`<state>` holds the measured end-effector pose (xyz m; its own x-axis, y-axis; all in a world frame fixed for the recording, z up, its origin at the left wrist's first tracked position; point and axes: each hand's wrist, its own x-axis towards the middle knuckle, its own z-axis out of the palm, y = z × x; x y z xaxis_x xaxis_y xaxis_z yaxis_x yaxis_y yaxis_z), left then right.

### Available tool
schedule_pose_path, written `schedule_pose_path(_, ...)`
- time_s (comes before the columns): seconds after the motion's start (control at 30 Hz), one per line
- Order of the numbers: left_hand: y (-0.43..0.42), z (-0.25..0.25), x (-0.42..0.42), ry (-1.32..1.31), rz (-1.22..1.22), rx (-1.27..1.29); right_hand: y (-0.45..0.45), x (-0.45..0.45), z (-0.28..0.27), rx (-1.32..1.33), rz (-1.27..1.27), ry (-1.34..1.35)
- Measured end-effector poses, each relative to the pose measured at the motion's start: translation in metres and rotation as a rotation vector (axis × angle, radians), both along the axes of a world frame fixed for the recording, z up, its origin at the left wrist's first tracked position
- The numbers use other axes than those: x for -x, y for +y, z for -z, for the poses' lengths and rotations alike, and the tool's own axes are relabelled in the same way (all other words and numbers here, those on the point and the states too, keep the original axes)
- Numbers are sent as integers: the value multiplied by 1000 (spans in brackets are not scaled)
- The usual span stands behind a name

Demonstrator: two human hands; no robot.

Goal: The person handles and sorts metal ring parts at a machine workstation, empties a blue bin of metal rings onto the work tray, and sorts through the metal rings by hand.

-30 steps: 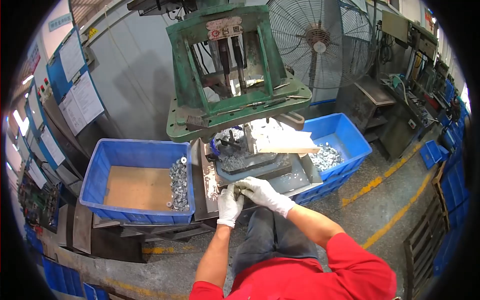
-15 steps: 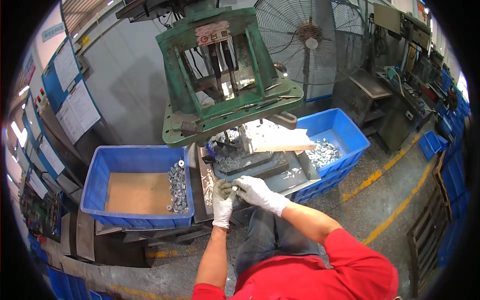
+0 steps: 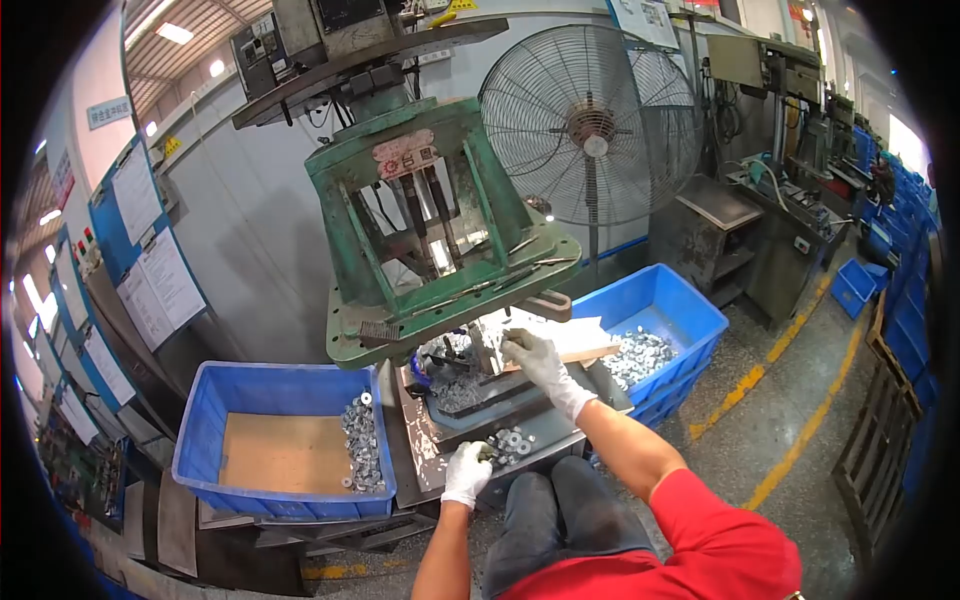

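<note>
At two o'clock from the curled left hand, washers could scatter if bumped; the right hand, also curled, risks crushing if the press cycles; both grips unclear.

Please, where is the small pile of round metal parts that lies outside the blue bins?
In the head view, the small pile lies below centre on the metal table, just right of the left hand.
</note>
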<state>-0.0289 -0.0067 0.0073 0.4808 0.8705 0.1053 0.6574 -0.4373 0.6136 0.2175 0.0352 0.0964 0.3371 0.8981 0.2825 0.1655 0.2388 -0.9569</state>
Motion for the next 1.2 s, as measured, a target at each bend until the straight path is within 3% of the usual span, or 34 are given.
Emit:
schedule_pose_path(0.17, 16, 11, 17, 52, 139, 1, 15, 2, -18, 19, -48, -346)
schedule_pose_path(0.27, 24, 21, 20, 26, 170, 55, 28, 1, -31, 127, -63, -332)
schedule_pose_path(0.4, 20, 14, 16, 41, 126, 5, 44, 0, -40, 258, 85, -621)
schedule_pose_path(0.5, 9, -2, 21, -82, -25, 61, 26, 10, -18, 77, 146, -353)
schedule_pose_path(0.53, 7, -6, 23, -130, -62, 47, 16, 17, -15, 46, 215, -423)
schedule_pose_path(0.6, 19, 24, 27, -323, -93, 132, -15, 33, 9, -194, 29, -447)
schedule_pose_path(0.67, 11, 6, 25, -470, -116, 312, -44, 52, 20, -291, -164, -628)
schedule_pose_path(0.73, 9, -3, 22, -610, -117, 439, -64, 70, 33, -289, -284, -739)
schedule_pose_path(0.8, 9, -4, 25, -745, -107, 515, -69, 83, 48, -124, -352, -850)
schedule_pose_path(0.9, 12, 2, 28, -850, -82, 546, -67, 92, 58, -112, -322, -852)
schedule_pose_path(1.03, 11, 0, 30, -926, -91, 560, -73, 86, 56, -138, -264, -634)
schedule_pose_path(1.13, 15, 15, 31, -635, -259, 378, -73, 71, 50, -76, -154, -445)
schedule_pose_path(1.2, 13, 19, 26, -353, -238, 10, -75, 56, 41, -33, -75, -216)
